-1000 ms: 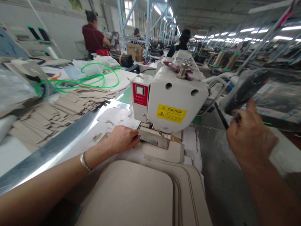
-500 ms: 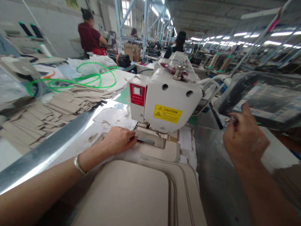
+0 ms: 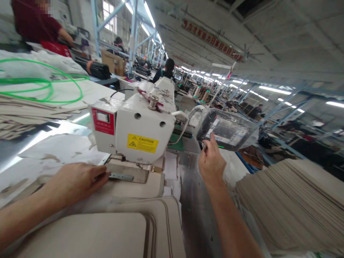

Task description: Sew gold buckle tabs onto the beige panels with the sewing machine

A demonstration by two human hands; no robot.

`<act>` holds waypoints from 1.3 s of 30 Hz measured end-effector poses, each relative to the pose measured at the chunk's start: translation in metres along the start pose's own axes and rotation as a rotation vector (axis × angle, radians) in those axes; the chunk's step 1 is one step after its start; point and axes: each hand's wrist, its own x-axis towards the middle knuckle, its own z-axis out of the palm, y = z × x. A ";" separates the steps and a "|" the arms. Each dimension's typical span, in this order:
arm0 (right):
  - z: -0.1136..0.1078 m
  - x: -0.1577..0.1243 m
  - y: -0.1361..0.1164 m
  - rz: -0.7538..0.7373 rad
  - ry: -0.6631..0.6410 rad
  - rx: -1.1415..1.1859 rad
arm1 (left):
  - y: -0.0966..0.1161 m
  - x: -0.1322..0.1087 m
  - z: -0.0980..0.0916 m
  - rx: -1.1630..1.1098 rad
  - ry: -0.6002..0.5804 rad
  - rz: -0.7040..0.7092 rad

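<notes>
My left hand (image 3: 77, 179) lies closed on a beige fabric piece (image 3: 139, 188), fingertips pressed together against the metal clamp plate (image 3: 122, 176) under the white sewing machine head (image 3: 139, 132). My right hand (image 3: 211, 163) is raised to the plastic-covered control panel (image 3: 228, 129) at the right of the machine. Its fingers pinch a small dark object I cannot name, touching the panel's lower left corner. Beige panels (image 3: 107, 233) with rounded corners lie stacked in front of me.
A tall stack of beige sheets (image 3: 290, 200) sits at the right. Loose beige pieces (image 3: 18, 118) and a green hose (image 3: 48, 84) lie at the left. A person in a dark red top (image 3: 34, 25) stands at the far left; other workers sit further back.
The view has swung right and up, so the machine and both hands sit further left in the picture. The stack of sheets at the right has come into view. Both hands keep their places.
</notes>
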 end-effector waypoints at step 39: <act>0.003 0.011 -0.006 -0.008 0.094 -0.041 | -0.003 -0.013 -0.027 0.087 0.006 -0.046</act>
